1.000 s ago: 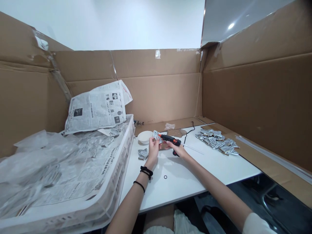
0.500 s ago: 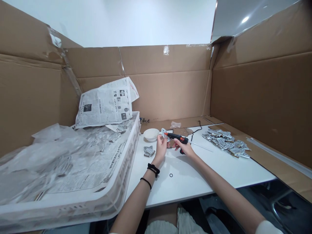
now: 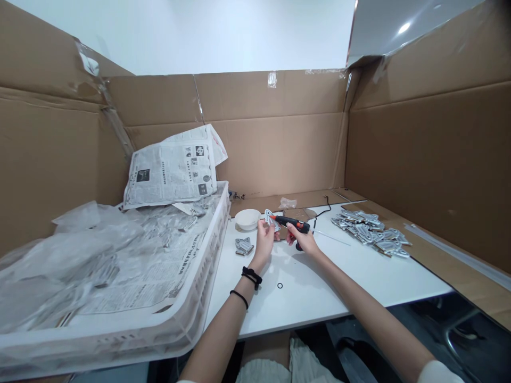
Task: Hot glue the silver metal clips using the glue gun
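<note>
Closed around the handle of a black and orange hot glue gun point(image 3: 293, 223) is my right hand point(image 3: 302, 239). A clear glue stick point(image 3: 331, 238) juts from the gun's rear. My left hand point(image 3: 265, 240) pinches a small grey-and-white flat piece point(image 3: 268, 215) upright at the gun's orange nozzle. Whether the tip touches the piece, I cannot tell. Left of my left hand lies a small stack of similar pieces point(image 3: 244, 246), and behind it stands a white bowl point(image 3: 247, 219). A larger pile of these pieces point(image 3: 371, 232) lies on the right of the white table point(image 3: 311, 298).
At the left, a white plastic crate point(image 3: 199, 298) holds newspaper, plastic film and more pieces. A newspaper sheet point(image 3: 171, 170) leans at its back. Cardboard walls point(image 3: 279, 149) enclose the table. A small black ring point(image 3: 280, 285) lies near the front, and a black cord point(image 3: 323, 209) runs behind.
The glue gun and my right hand have shifted very slightly to the right. My left hand keeps the piece in nearly the same place.
</note>
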A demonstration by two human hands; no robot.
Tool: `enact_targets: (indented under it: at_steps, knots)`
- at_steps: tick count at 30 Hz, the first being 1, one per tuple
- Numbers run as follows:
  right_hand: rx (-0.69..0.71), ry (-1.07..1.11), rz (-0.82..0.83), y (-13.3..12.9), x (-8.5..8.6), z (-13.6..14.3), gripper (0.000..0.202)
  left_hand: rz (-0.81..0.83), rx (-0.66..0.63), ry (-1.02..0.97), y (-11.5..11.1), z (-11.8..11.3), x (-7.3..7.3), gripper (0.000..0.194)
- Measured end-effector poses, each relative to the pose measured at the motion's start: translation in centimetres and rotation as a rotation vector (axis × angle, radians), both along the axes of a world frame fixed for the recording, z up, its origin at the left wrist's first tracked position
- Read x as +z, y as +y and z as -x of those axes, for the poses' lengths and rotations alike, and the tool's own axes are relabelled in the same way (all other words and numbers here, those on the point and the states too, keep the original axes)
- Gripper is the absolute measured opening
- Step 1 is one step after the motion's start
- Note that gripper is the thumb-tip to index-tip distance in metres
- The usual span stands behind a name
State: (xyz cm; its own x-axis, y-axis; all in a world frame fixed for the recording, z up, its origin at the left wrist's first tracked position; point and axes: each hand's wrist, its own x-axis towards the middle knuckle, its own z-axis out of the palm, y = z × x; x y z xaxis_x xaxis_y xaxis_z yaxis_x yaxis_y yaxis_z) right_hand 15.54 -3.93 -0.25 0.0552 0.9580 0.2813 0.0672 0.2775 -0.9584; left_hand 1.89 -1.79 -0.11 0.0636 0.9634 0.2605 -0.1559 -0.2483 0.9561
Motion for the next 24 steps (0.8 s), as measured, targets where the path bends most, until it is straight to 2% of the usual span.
enact_targets:
  at_steps: [10,19,24]
  knots:
    - [-0.027,-0.012,0.008,0.68,-0.79,-0.25,0.059,-0.031,-0.006,0.003,0.52,0.09,-0.48,0.025]
    - [-0.029,-0.038,0.048,0.17,-0.15,-0.15,0.058,-0.026,0.002,0.030,0.26,0.12,-0.18,0.024]
    - [-0.046,-0.011,0.081,0.02,0.20,-0.03,0.057,-0.026,-0.011,0.027,0.51,0.18,-0.55,0.025]
